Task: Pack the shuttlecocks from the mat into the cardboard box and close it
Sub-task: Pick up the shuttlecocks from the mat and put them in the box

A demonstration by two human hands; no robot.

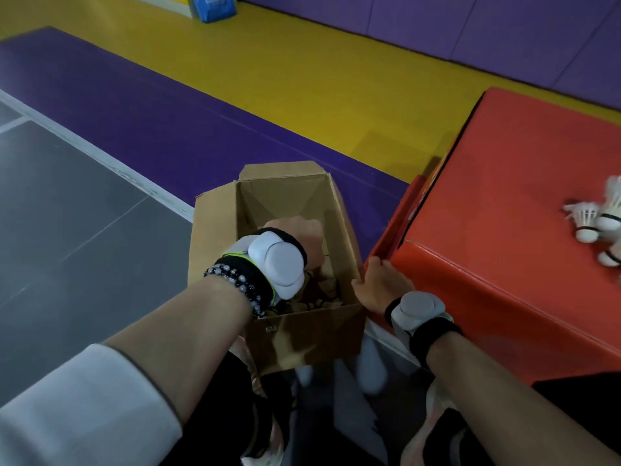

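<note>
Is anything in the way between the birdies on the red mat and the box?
Nothing visible blocks them. The shuttlecocks lie on the red mat, the cardboard box stands open; only the left hand reaches inside it.

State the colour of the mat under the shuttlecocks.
The mat is orange-red; the head view shows it.

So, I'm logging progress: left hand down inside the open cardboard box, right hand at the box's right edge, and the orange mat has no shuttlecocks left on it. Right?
Not quite. The head view shows several shuttlecocks lying on the orange mat, near the picture's right edge. The rest holds: left hand inside the open cardboard box, right hand at its right edge.
</note>
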